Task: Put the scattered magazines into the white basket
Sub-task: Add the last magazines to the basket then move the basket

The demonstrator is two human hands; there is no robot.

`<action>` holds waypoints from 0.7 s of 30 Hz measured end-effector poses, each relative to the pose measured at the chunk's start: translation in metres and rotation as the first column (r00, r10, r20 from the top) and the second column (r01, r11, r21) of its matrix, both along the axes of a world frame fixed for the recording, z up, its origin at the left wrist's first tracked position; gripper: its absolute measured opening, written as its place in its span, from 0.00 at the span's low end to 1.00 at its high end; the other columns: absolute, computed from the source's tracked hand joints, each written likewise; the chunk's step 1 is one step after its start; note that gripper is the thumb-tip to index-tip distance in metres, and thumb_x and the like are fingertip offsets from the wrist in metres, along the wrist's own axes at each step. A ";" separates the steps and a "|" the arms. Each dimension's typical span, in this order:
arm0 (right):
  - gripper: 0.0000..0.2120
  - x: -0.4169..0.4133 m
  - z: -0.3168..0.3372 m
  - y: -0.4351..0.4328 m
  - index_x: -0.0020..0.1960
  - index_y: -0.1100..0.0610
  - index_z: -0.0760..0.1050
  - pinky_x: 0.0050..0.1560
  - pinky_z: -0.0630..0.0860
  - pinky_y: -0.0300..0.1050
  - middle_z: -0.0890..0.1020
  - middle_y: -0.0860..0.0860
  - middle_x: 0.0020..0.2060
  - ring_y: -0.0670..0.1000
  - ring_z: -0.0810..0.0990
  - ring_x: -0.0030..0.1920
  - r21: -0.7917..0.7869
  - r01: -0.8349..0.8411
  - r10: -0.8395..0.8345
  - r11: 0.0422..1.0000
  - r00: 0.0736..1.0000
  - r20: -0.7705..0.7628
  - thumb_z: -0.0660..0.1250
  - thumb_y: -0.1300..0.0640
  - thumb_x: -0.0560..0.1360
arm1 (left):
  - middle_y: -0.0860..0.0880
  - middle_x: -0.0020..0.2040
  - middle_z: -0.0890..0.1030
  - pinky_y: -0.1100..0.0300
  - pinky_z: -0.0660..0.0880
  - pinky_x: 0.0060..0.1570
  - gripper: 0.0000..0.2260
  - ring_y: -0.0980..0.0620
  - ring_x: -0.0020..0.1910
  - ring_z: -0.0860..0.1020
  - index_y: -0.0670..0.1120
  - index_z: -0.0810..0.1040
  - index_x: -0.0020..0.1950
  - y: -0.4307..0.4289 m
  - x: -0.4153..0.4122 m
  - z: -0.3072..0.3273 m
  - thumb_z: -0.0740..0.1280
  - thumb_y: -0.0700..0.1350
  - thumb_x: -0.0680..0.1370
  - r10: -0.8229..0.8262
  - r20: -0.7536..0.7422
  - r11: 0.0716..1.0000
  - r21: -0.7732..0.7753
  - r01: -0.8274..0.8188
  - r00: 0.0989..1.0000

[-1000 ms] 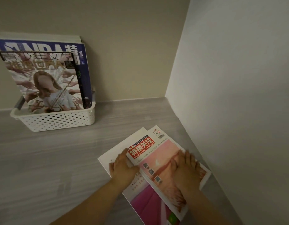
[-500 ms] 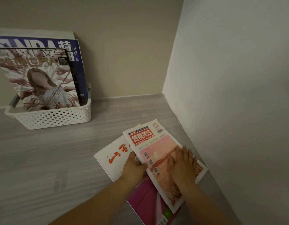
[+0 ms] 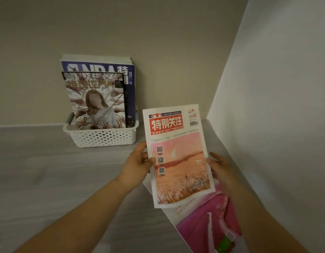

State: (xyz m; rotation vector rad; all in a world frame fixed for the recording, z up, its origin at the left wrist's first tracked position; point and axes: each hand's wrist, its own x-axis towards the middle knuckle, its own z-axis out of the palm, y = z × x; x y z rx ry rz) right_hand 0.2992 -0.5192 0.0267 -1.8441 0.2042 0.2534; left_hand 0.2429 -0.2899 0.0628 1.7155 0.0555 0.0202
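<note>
Two hands hold the red-titled magazine (image 3: 178, 154) upright off the grey wood surface (image 3: 39, 179), cover facing you. Your left hand (image 3: 139, 161) pinches its left edge, thumb on the cover and fingers behind. Your right hand (image 3: 222, 168) grips the right edge, fingers tucked behind the pages. The magazine is not in the basket; it hangs to the right of it and nearer to you, close to the right wall (image 3: 276, 106).

The white basket (image 3: 103, 137) sits on the far side against the back wall. It holds several magazines standing on end and leaning back on that wall: a figure-cover magazine (image 3: 96, 101) in front, a blue magazine (image 3: 129, 84) behind it, and pale page edges (image 3: 96, 57) showing at the very back.

A pink magazine (image 3: 209, 223) lies flat on the surface under the held one, near right.
</note>
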 end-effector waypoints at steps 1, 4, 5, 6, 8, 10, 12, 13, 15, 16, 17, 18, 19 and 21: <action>0.13 0.001 0.004 0.008 0.60 0.50 0.72 0.58 0.73 0.54 0.79 0.54 0.54 0.55 0.77 0.54 0.017 -0.053 0.053 0.998 0.999 0.010 0.60 0.56 0.75 | 0.49 0.47 0.79 0.52 0.77 0.47 0.14 0.48 0.48 0.78 0.52 0.67 0.52 0.011 -0.001 0.003 0.60 0.33 0.75 0.017 0.020 1.000 0.017 -0.018 1.000; 0.07 0.002 0.018 0.039 0.50 0.51 0.77 0.52 0.75 0.47 0.82 0.52 0.49 0.51 0.79 0.50 0.030 -0.166 0.165 0.986 0.985 0.049 0.61 0.57 0.75 | 0.54 0.44 0.78 0.71 0.74 0.39 0.14 0.56 0.45 0.77 0.55 0.68 0.47 0.042 -0.002 0.014 0.59 0.34 0.75 0.063 0.086 0.996 0.060 -0.069 0.994; 0.07 0.003 0.023 0.049 0.50 0.53 0.78 0.47 0.76 0.43 0.83 0.53 0.47 0.51 0.80 0.48 0.024 -0.181 0.179 0.983 0.982 0.066 0.63 0.58 0.74 | 0.55 0.42 0.78 0.73 0.74 0.37 0.15 0.59 0.43 0.77 0.56 0.68 0.46 0.053 -0.001 0.018 0.59 0.34 0.75 0.089 0.101 0.993 0.074 -0.096 0.991; 0.07 0.005 0.028 0.059 0.48 0.55 0.79 0.43 0.76 0.40 0.83 0.53 0.44 0.50 0.81 0.45 0.010 -0.193 0.191 0.981 0.978 0.081 0.64 0.59 0.73 | 0.56 0.41 0.78 0.75 0.73 0.35 0.14 0.61 0.41 0.77 0.55 0.69 0.46 0.063 0.001 0.022 0.59 0.34 0.75 0.121 0.116 0.987 0.088 -0.131 0.986; 0.05 0.009 0.037 0.081 0.42 0.52 0.80 0.39 0.76 0.38 0.83 0.49 0.38 0.48 0.81 0.40 -0.028 -0.225 0.226 0.974 0.967 0.114 0.66 0.59 0.72 | 0.53 0.43 0.79 0.71 0.74 0.40 0.10 0.57 0.41 0.78 0.50 0.69 0.48 0.085 0.006 0.028 0.60 0.34 0.75 0.196 0.149 0.971 0.110 -0.213 0.969; 0.06 0.016 0.046 0.104 0.38 0.49 0.79 0.40 0.75 0.39 0.82 0.46 0.36 0.44 0.80 0.38 -0.070 -0.254 0.263 0.965 0.951 0.163 0.67 0.59 0.71 | 0.49 0.47 0.78 0.61 0.73 0.45 0.08 0.51 0.46 0.77 0.44 0.71 0.50 0.107 0.012 0.035 0.61 0.33 0.75 0.278 0.186 0.947 0.109 -0.301 0.942; 0.04 0.026 0.054 0.127 0.40 0.51 0.79 0.36 0.73 0.35 0.81 0.43 0.33 0.40 0.79 0.34 -0.098 -0.255 0.271 0.962 0.938 0.215 0.68 0.59 0.70 | 0.48 0.47 0.77 0.65 0.72 0.40 0.09 0.49 0.46 0.76 0.40 0.73 0.53 0.127 0.020 0.042 0.62 0.33 0.74 0.361 0.221 0.916 0.101 -0.389 0.906; 0.03 0.033 0.059 0.138 0.43 0.54 0.79 0.32 0.72 0.32 0.80 0.43 0.33 0.39 0.79 0.31 -0.105 -0.247 0.266 0.963 0.932 0.247 0.68 0.60 0.70 | 0.48 0.46 0.78 0.68 0.71 0.37 0.09 0.50 0.45 0.76 0.40 0.73 0.53 0.137 0.025 0.046 0.62 0.34 0.74 0.399 0.234 0.898 0.098 -0.429 0.887; 0.04 0.048 0.070 0.160 0.44 0.57 0.79 0.26 0.70 0.26 0.79 0.45 0.32 0.38 0.78 0.27 -0.130 -0.236 0.266 0.963 0.911 0.314 0.67 0.61 0.71 | 0.51 0.41 0.78 0.71 0.71 0.32 0.08 0.54 0.38 0.76 0.43 0.74 0.50 0.156 0.037 0.056 0.63 0.35 0.73 0.452 0.260 0.869 0.087 -0.487 0.853; 0.04 0.056 0.076 0.170 0.45 0.59 0.79 0.25 0.69 0.25 0.79 0.46 0.33 0.39 0.77 0.27 -0.150 -0.233 0.272 0.961 0.898 0.346 0.67 0.62 0.71 | 0.54 0.39 0.77 0.71 0.72 0.31 0.08 0.57 0.36 0.76 0.45 0.74 0.49 0.165 0.043 0.061 0.64 0.35 0.73 0.473 0.270 0.857 0.081 -0.509 0.839; 0.05 0.064 0.082 0.180 0.45 0.61 0.79 0.25 0.70 0.26 0.79 0.47 0.33 0.40 0.76 0.28 -0.169 -0.228 0.276 0.959 0.885 0.376 0.67 0.61 0.71 | 0.55 0.38 0.76 0.70 0.73 0.31 0.08 0.60 0.35 0.75 0.46 0.74 0.49 0.174 0.050 0.066 0.64 0.36 0.73 0.490 0.279 0.846 0.076 -0.528 0.826; 0.06 0.072 0.087 0.190 0.46 0.62 0.79 0.27 0.71 0.28 0.79 0.48 0.34 0.41 0.76 0.30 -0.183 -0.218 0.275 0.959 0.874 0.401 0.67 0.61 0.71 | 0.55 0.38 0.76 0.70 0.73 0.30 0.09 0.61 0.34 0.75 0.46 0.75 0.51 0.182 0.058 0.070 0.64 0.36 0.73 0.502 0.293 0.837 0.072 -0.542 0.814; 0.07 0.080 0.092 0.199 0.47 0.63 0.79 0.30 0.73 0.31 0.80 0.49 0.35 0.42 0.76 0.31 -0.195 -0.208 0.274 0.959 0.863 0.424 0.66 0.61 0.71 | 0.54 0.39 0.76 0.71 0.73 0.29 0.10 0.60 0.35 0.76 0.45 0.75 0.52 0.190 0.065 0.075 0.64 0.36 0.73 0.509 0.309 0.831 0.067 -0.552 0.804; 0.08 0.096 0.099 0.216 0.48 0.63 0.79 0.35 0.73 0.38 0.80 0.51 0.37 0.44 0.75 0.32 -0.217 -0.184 0.267 0.959 0.844 0.465 0.66 0.61 0.72 | 0.52 0.41 0.77 0.69 0.72 0.32 0.11 0.57 0.37 0.77 0.43 0.75 0.54 0.204 0.080 0.081 0.64 0.36 0.73 0.521 0.333 0.821 0.055 -0.568 0.786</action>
